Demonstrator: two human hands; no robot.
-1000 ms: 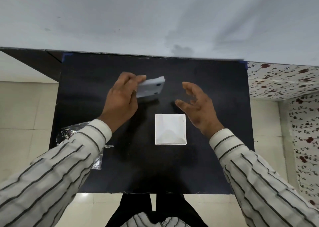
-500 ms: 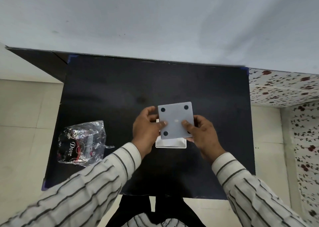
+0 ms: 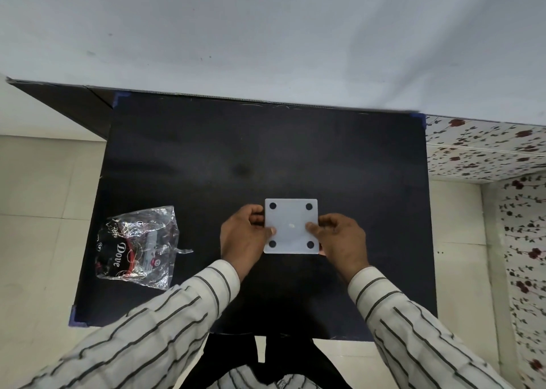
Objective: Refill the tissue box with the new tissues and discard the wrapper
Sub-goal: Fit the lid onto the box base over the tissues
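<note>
A square white tissue box base panel point(image 3: 291, 226) with four black round feet faces up, lying flat and covering the box body beneath it. My left hand point(image 3: 243, 238) grips its left edge with the thumb on top. My right hand point(image 3: 342, 239) holds its right edge the same way. The tissues are hidden under the panel. A crumpled clear wrapper point(image 3: 137, 246) printed "Dove" lies on the left part of the black table point(image 3: 266, 158), apart from both hands.
The table's far edge meets a pale wall point(image 3: 266, 33). Tiled floor point(image 3: 38, 211) lies to the left, and a floral patterned surface point(image 3: 487, 152) to the right. My striped sleeves cross the near table edge.
My left hand carried the base panel from the far middle of the table back over the open box. Both hands now hold it level on top, hiding the box and tissues.
</note>
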